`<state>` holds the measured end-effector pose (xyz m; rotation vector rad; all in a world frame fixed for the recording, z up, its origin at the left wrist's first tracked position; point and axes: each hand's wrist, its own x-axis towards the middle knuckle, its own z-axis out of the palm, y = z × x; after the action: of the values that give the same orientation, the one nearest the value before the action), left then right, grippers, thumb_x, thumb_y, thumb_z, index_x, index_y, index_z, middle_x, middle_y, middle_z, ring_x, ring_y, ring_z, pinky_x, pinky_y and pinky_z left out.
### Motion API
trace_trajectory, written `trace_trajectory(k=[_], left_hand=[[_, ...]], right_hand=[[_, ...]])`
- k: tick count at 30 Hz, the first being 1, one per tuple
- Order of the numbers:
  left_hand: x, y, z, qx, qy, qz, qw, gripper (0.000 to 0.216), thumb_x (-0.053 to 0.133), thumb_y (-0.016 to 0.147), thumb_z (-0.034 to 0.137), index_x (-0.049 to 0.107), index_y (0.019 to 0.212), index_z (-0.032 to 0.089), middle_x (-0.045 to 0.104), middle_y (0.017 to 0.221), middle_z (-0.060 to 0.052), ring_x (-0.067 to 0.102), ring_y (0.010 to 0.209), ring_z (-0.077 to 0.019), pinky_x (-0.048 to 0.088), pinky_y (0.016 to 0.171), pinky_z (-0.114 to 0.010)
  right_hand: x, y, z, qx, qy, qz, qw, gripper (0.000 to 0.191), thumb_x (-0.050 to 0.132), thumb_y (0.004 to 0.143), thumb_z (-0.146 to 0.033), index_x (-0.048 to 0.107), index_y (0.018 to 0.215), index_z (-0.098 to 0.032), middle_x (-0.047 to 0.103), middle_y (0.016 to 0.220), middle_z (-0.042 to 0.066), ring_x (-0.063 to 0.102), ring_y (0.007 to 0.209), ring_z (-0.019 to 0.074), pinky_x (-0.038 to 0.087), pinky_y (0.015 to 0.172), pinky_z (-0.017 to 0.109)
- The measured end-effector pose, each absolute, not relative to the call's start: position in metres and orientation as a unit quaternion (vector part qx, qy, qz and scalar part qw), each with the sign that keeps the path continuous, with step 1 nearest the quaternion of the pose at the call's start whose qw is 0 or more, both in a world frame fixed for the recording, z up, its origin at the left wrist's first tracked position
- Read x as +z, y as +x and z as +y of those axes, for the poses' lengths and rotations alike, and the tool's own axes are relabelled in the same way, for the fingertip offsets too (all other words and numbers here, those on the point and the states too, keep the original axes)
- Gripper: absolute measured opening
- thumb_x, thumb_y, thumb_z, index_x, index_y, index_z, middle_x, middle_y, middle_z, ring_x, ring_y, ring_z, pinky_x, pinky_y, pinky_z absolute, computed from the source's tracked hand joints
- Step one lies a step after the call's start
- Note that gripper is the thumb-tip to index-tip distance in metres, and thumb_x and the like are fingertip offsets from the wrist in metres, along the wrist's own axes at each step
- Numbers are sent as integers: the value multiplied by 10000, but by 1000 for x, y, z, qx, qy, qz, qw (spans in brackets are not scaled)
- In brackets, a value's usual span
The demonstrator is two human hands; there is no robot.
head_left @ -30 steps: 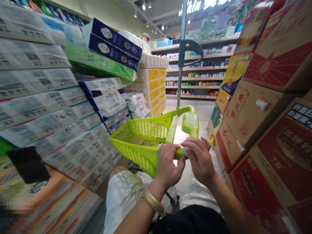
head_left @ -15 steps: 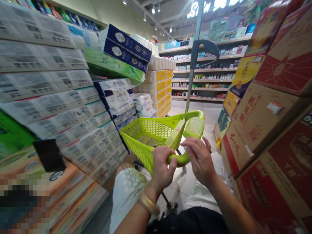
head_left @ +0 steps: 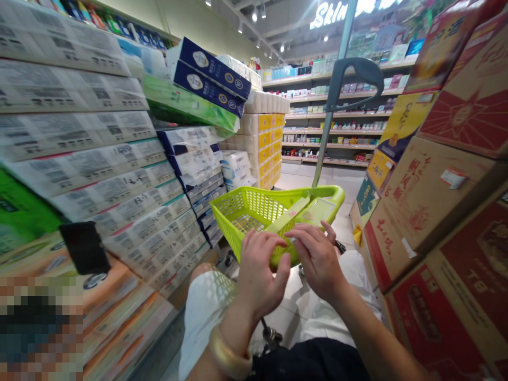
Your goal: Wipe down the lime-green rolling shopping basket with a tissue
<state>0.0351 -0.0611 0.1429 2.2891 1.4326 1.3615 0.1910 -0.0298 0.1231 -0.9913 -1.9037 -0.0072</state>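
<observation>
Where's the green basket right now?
The green basket is mid-frame in the head view, its near rim by the left hand and right hand, between tissue packs leftward and cartons rightward.

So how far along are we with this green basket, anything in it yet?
Done: nothing loaded that I can see; the mesh floor of the green trolley basket shows bare. In hand: left hand and right hand meet at its near rim, by the green carry handle; whether they grip it is unclear. Left: the tissue packs on the left and cartons on the right all sit in their stacks.
</observation>
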Motion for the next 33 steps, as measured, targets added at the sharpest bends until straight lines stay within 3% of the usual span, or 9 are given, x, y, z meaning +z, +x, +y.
trace_trajectory(k=[3,7,14,20,28,33], left_hand=[[145,45,-64,427,760,488,35,236,350,928,296,570,909,214,647,884,-39,577,858,-197,417,869,-372],[139,42,-54,376,770,514,-36,311,301,946,276,556,783,205,615,715,-40,547,684,-186,389,653,-316],[135,31,-39,387,763,514,-61,340,355,924,268,484,614,215,557,594,-19,510,592,-159,336,590,-295],[133,22,-27,395,763,509,-64,326,376,902,261,471,595,211,537,576,-8,506,586,-152,324,585,-287],[134,15,-19,404,761,506,-52,315,395,873,250,482,572,210,534,568,-8,492,571,-137,335,580,-275],[134,14,-12,406,761,504,-48,316,396,868,255,458,561,212,527,557,-4,483,562,-136,318,568,-272]], right_hand=[[125,187,-33,5,-396,-791,466,275,385,989,-239,631,1098,-298,688,1043,-4,614,1031,158,130,1114,396],[128,202,-11,-16,-412,-783,466,269,389,988,-255,645,1061,-286,696,1080,4,614,1050,166,134,1114,403],[131,228,40,-28,-502,-713,489,294,380,964,-285,663,1016,-227,705,1064,52,612,1059,217,222,1074,444],[138,199,25,-9,-408,-803,434,276,394,976,-262,655,1064,-282,699,1109,2,608,1078,176,153,1118,419],[139,230,70,-33,-521,-740,425,309,376,948,-270,680,995,-242,705,1084,55,613,1041,241,178,1085,515],[141,199,50,-30,-467,-781,413,281,387,961,-264,664,1009,-266,709,1068,17,616,1038,199,154,1117,463]])
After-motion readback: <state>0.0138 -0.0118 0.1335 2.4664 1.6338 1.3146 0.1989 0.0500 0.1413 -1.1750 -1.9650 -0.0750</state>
